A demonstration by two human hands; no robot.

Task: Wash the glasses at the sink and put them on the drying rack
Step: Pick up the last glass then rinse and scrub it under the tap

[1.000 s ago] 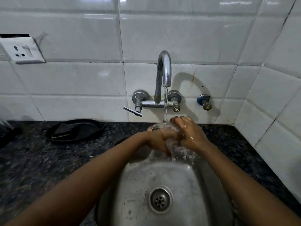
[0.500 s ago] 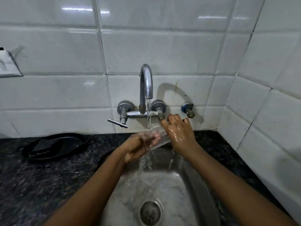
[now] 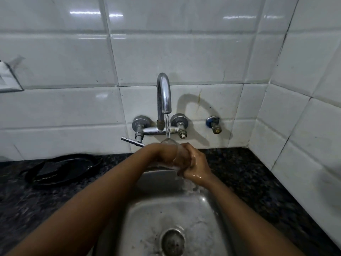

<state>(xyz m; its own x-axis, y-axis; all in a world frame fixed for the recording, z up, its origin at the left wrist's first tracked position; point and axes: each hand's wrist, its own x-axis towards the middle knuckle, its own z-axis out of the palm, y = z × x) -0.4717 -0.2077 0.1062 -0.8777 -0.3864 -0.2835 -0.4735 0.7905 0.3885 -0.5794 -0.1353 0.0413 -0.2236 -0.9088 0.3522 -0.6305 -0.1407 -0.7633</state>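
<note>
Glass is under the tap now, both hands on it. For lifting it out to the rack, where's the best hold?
Probably the lower body of the glass, wrapped from the right, where the right hand already curls round it. It stands roughly upright with its mouth under the stream, and the left hand covers the left side.

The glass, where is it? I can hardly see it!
Find the curved silver tap on the white tiled wall above the sink. Follow its thin stream of water straight down to the two wet hands meeting there. The glass is the see-through thing held between the left hand and right hand.
</note>
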